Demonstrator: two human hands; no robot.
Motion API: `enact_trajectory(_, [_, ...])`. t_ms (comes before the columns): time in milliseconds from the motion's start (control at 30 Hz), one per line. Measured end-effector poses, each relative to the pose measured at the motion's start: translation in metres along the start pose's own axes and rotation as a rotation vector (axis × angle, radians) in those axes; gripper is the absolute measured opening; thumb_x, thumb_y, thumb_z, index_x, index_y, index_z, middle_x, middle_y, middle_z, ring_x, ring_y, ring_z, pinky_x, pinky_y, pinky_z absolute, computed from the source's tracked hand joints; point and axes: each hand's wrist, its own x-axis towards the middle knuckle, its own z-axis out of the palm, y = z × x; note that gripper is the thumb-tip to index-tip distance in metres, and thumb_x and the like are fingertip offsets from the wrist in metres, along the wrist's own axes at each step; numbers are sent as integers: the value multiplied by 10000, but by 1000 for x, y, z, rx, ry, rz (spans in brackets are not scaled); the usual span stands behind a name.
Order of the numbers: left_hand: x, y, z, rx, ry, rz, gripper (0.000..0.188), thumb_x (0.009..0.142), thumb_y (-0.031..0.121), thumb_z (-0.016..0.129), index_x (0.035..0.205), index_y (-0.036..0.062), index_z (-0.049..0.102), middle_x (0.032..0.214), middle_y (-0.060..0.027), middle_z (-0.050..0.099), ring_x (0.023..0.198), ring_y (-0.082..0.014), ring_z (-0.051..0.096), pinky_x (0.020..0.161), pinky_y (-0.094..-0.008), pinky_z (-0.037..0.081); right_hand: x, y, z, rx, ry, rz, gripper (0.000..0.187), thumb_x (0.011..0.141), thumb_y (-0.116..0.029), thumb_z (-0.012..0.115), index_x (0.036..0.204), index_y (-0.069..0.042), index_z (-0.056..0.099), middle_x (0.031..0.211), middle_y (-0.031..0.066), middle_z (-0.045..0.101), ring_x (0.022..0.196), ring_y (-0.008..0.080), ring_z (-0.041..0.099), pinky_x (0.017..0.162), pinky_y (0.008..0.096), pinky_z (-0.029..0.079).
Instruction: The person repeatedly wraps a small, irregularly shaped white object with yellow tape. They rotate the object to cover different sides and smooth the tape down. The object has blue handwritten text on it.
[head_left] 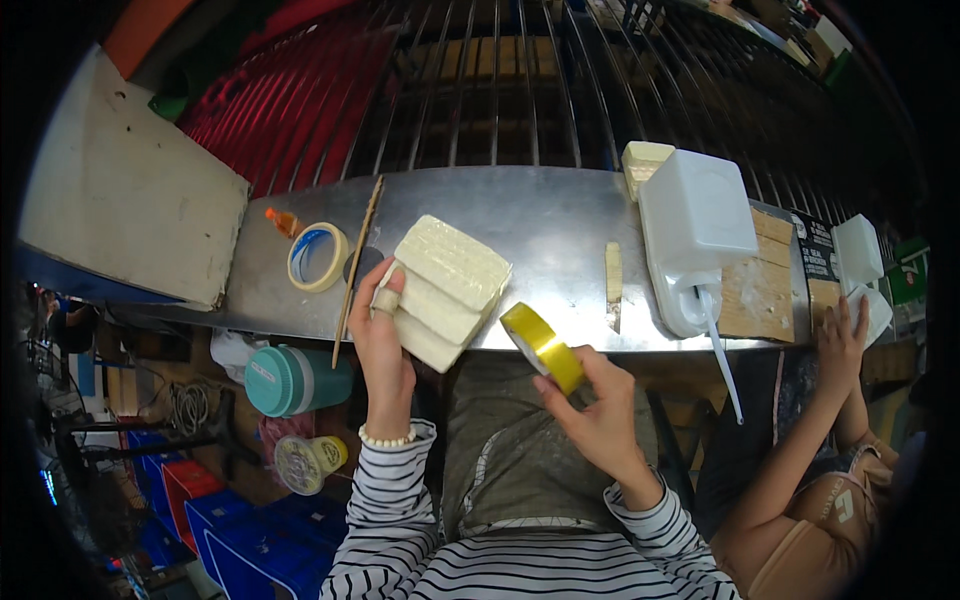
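My left hand (382, 355) is closed on the left edge of a cream-coloured block (450, 262) with a stepped, ridged top and a slight gloss. The block is tilted over the front part of the metal table. A pale band wraps one finger of this hand. Lower and to the right, my right hand (603, 415) grips a roll of shiny yellow tape (545, 348) by its near end. The roll is apart from the block, near the table's front edge. Whether a tape end is loose cannot be seen.
A masking tape roll (337, 270), a thin wooden stick (361, 262) and a small orange bottle (284, 222) lie left on the table (555, 215). White plastic containers (700, 205) and a narrow cream strip (613, 272) are right. Another person's hand (843, 335) works at far right.
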Motion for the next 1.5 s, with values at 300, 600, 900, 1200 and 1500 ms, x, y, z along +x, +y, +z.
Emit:
enact_trajectory(300, [2, -12, 4, 1369, 172, 768, 353, 893, 158, 666, 1228, 47, 653, 1272, -150, 568, 1195, -352, 504, 1047, -493, 350, 13, -27, -6, -210, 104, -177, 377, 727, -61, 811, 1072, 10, 676, 829, 122, 666, 722, 238, 634, 677, 317, 496])
enact_trajectory(600, [18, 43, -1, 1215, -716, 738, 1034, 694, 356, 826, 1510, -14, 309, 1568, -208, 333, 1487, -413, 237, 1208, -558, 139, 14, -20, -5, -316, 80, -273, 488, 684, -102, 840, 1135, -25, 670, 810, 76, 640, 694, 243, 594, 674, 354, 414])
enact_trajectory(900, [25, -2, -1, 1112, -715, 865, 962, 681, 299, 856, 1488, 39, 401, 1554, -212, 357, 1468, -439, 266, 1181, -595, 204, 8, -20, -12, -285, 48, -213, 450, 671, -80, 853, 1076, 18, 685, 785, 97, 654, 668, 234, 598, 681, 334, 435])
enact_trajectory(1200, [20, -7, -4, 1106, -763, 895, 616, 770, 236, 772, 1359, 323, 616, 1575, -243, 294, 1453, -486, 253, 1159, -620, 232, 6, -16, -11, -237, 60, -231, 491, 661, -87, 853, 1116, -8, 689, 764, 65, 635, 653, 211, 579, 679, 333, 409])
enact_trajectory(1500, [13, -7, -12, 983, -660, 977, 685, 735, 388, 829, 1373, 304, 592, 1607, -251, 189, 1456, -545, 155, 1124, -726, 133, 3, -18, -11, -250, 47, -202, 443, 673, -46, 845, 1075, 34, 677, 855, 135, 682, 747, 261, 638, 723, 349, 473])
